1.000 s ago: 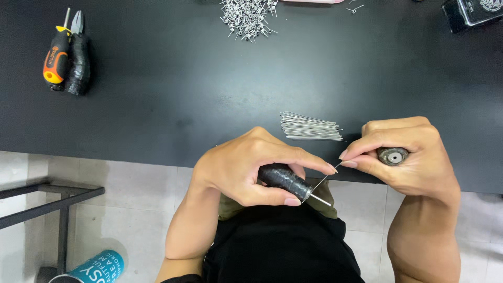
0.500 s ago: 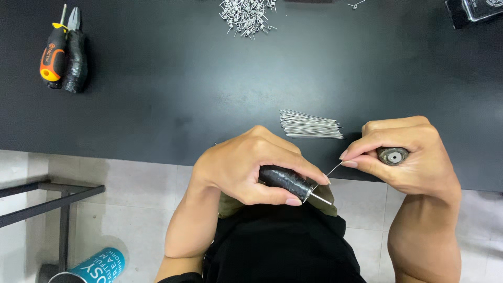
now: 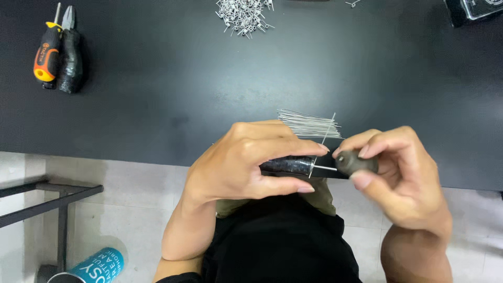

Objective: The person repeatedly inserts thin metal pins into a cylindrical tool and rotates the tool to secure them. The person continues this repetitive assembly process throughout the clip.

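A matte black tabletop (image 3: 157,94) is filling the upper view, soft light glancing off it. Below its edge, a pale grey tiled floor (image 3: 126,209) is showing, and a dark metal frame (image 3: 50,202) is standing at left.

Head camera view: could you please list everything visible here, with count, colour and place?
Black tabletop: one, fills the upper picture.
Pile of small silver wire coils: one heap, top centre of the table.
Bundle of straight thin silver wires: one, near table edge, above the hands.
Orange-and-black screwdriver: one, top left.
Black-handled pliers: one, beside the screwdriver.
Dark box: one, top right corner, partly cut off.
Teal cylindrical can: one, on the floor, bottom left.
Black metal frame: one, lower left.
Black tool handle with thin metal rod: one, in the left hand.
Single thin wire: one, across the rod.
Grey round knob: one, in the right hand.
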